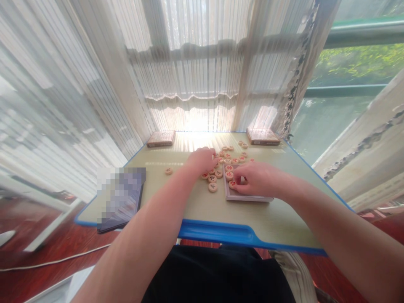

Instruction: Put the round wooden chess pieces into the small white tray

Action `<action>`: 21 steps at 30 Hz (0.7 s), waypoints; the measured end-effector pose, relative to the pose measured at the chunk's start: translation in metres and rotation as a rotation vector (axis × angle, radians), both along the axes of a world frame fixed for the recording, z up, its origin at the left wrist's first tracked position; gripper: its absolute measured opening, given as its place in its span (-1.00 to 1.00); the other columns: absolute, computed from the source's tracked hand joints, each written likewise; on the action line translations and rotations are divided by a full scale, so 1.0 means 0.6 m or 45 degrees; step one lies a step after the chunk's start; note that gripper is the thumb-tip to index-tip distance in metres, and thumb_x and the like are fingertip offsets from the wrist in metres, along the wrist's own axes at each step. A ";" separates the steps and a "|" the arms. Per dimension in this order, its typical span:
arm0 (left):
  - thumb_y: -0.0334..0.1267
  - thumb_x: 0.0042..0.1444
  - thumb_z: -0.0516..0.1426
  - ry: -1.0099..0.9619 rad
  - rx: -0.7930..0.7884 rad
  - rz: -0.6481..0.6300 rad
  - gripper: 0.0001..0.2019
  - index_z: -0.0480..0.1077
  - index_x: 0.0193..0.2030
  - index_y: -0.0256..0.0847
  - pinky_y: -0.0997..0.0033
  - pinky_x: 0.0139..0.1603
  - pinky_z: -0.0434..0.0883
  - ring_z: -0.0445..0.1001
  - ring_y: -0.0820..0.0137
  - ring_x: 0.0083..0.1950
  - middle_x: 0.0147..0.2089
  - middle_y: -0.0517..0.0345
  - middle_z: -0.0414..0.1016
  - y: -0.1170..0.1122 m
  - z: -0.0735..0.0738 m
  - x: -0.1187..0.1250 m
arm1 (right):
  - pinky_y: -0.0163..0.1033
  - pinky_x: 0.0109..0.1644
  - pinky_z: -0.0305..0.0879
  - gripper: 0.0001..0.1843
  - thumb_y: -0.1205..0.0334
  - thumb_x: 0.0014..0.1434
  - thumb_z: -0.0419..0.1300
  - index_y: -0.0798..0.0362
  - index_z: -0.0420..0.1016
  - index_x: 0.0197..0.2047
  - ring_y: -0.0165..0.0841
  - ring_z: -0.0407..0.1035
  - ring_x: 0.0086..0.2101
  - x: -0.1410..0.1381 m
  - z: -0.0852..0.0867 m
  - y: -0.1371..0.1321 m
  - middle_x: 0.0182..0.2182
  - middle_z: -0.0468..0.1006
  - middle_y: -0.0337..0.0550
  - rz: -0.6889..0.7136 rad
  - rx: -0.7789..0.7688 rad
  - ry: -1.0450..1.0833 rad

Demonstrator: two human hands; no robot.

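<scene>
Several round wooden chess pieces [229, 160] with red and dark characters lie scattered on a small table [195, 210] with a blue rim. My left hand [202, 161] rests knuckles up on the pile, fingers curled over pieces. My right hand [257, 179] lies over a shallow grey tray [249, 198] and pinches a red-marked piece [232, 184] at the tray's left side. Two more pieces [229, 171] sit in the tray above it. A single piece [168, 171] lies apart to the left.
Two flat wooden boxes stand at the table's far edge, one at the left [160, 138] and one at the right [262, 136]. A dark tablet [121, 202] lies on the near left corner. Sheer curtains [189, 63] hang behind. A white cable [47, 263] runs across the red floor.
</scene>
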State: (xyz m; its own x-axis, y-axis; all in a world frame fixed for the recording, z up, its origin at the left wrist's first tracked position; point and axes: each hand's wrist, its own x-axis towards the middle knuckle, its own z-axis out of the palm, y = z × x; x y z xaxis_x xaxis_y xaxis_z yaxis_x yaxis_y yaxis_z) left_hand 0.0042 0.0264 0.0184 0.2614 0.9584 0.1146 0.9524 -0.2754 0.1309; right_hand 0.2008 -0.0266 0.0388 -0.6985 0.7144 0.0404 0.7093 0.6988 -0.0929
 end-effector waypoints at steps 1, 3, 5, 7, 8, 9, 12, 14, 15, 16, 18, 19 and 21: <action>-0.01 0.16 -0.03 0.018 0.000 -0.006 -0.62 0.39 -0.07 -0.20 0.29 -0.12 0.35 0.40 0.22 -0.11 -0.11 -0.03 0.43 -0.002 0.001 0.001 | -0.30 -0.45 -0.02 -0.71 0.04 0.09 0.07 0.04 0.37 -0.52 -0.44 0.24 -0.47 0.000 0.000 0.000 -0.46 0.48 -0.20 0.010 -0.005 0.002; 0.01 0.18 -0.06 0.053 -0.006 -0.016 -0.60 0.39 -0.05 -0.20 0.29 -0.08 0.33 0.39 0.21 -0.09 -0.10 -0.02 0.42 -0.005 0.003 0.004 | -0.30 -0.45 -0.02 -0.71 0.05 0.11 0.05 0.04 0.37 -0.51 -0.43 0.25 -0.46 0.000 0.000 -0.001 -0.45 0.48 -0.19 0.026 -0.012 0.003; 0.03 0.19 -0.08 0.082 -0.017 -0.025 -0.58 0.38 -0.01 -0.18 0.30 -0.04 0.31 0.38 0.21 -0.04 -0.07 -0.02 0.41 -0.009 0.004 0.006 | -0.30 -0.44 -0.01 -0.72 0.06 0.12 0.04 0.05 0.37 -0.50 -0.43 0.25 -0.46 0.000 0.001 -0.003 -0.44 0.48 -0.18 0.040 -0.009 0.003; 0.06 0.20 -0.10 0.107 -0.026 -0.033 -0.55 0.36 0.03 -0.17 0.30 0.00 0.29 0.37 0.21 -0.01 -0.05 -0.02 0.40 -0.012 0.004 0.009 | -0.30 -0.44 -0.01 -0.74 0.08 0.11 0.04 0.05 0.37 -0.49 -0.43 0.25 -0.45 0.000 0.001 -0.004 -0.43 0.48 -0.18 0.049 -0.005 0.002; 0.06 0.21 -0.12 0.119 -0.025 -0.037 -0.54 0.36 0.04 -0.17 0.29 0.01 0.29 0.37 0.21 0.00 -0.04 -0.02 0.39 -0.014 0.004 0.010 | -0.30 -0.44 -0.01 -0.76 0.09 0.10 0.05 0.04 0.37 -0.48 -0.43 0.24 -0.45 0.001 0.002 -0.005 -0.43 0.47 -0.18 0.052 -0.005 0.002; 0.06 0.22 -0.13 0.133 -0.022 -0.041 -0.53 0.36 0.04 -0.18 0.29 0.02 0.28 0.37 0.21 0.00 -0.05 -0.03 0.39 -0.015 0.004 0.010 | -0.30 -0.43 -0.01 -0.77 0.11 0.09 0.06 0.04 0.38 -0.48 -0.43 0.25 -0.45 0.001 0.002 -0.005 -0.43 0.47 -0.18 0.054 -0.005 0.002; 0.06 0.22 -0.14 0.166 -0.005 -0.063 -0.52 0.36 0.04 -0.20 0.28 0.01 0.29 0.37 0.19 -0.01 -0.06 -0.05 0.39 -0.019 0.005 0.011 | -0.30 -0.43 0.00 -0.80 0.12 0.08 0.07 0.04 0.38 -0.47 -0.43 0.24 -0.45 0.002 0.003 -0.007 -0.42 0.48 -0.19 0.059 0.002 -0.005; 0.05 0.22 -0.12 0.177 0.001 -0.076 -0.53 0.37 0.03 -0.21 0.28 0.00 0.30 0.37 0.18 -0.01 -0.05 -0.06 0.39 -0.021 0.006 0.012 | -0.30 -0.43 0.00 -0.80 0.11 0.08 0.07 0.03 0.39 -0.46 -0.42 0.24 -0.45 0.002 0.002 -0.008 -0.40 0.48 -0.19 0.056 0.013 -0.007; 0.05 0.21 -0.12 0.177 -0.001 -0.078 -0.53 0.37 0.03 -0.21 0.28 0.00 0.30 0.37 0.17 -0.01 -0.05 -0.06 0.39 -0.022 0.006 0.012 | -0.30 -0.42 0.00 -0.80 0.11 0.09 0.07 0.03 0.39 -0.45 -0.42 0.25 -0.45 0.002 0.002 -0.008 -0.40 0.48 -0.19 0.057 0.017 -0.007; 0.05 0.21 -0.12 0.175 -0.004 -0.079 -0.53 0.37 0.03 -0.21 0.27 0.00 0.30 0.37 0.17 -0.01 -0.05 -0.07 0.38 -0.022 0.007 0.012 | -0.30 -0.42 0.00 -0.79 0.10 0.09 0.07 0.02 0.39 -0.45 -0.42 0.25 -0.45 0.002 0.002 -0.007 -0.40 0.48 -0.19 0.059 0.018 -0.007; 0.04 0.22 -0.12 0.169 -0.010 -0.080 -0.53 0.37 0.03 -0.22 0.26 0.00 0.30 0.37 0.16 0.00 -0.05 -0.08 0.38 -0.023 0.009 0.012 | -0.30 -0.42 0.00 -0.78 0.08 0.11 0.06 0.02 0.39 -0.44 -0.42 0.26 -0.45 0.002 0.001 -0.006 -0.41 0.49 -0.20 0.063 0.015 -0.008; 0.03 0.22 -0.12 0.166 -0.012 -0.082 -0.53 0.36 0.04 -0.22 0.26 0.00 0.30 0.37 0.15 0.00 -0.05 -0.08 0.38 -0.024 0.010 0.013 | -0.29 -0.42 0.00 -0.76 0.07 0.12 0.05 0.02 0.39 -0.44 -0.42 0.26 -0.45 0.002 0.001 -0.005 -0.41 0.49 -0.20 0.065 0.012 -0.010; 0.03 0.22 -0.12 0.164 -0.013 -0.085 -0.53 0.36 0.04 -0.22 0.25 0.01 0.30 0.37 0.15 0.01 -0.04 -0.08 0.39 -0.024 0.011 0.013 | -0.29 -0.42 0.00 -0.74 0.05 0.15 0.03 0.02 0.38 -0.44 -0.42 0.26 -0.45 0.002 0.000 -0.003 -0.41 0.49 -0.20 0.061 0.008 -0.012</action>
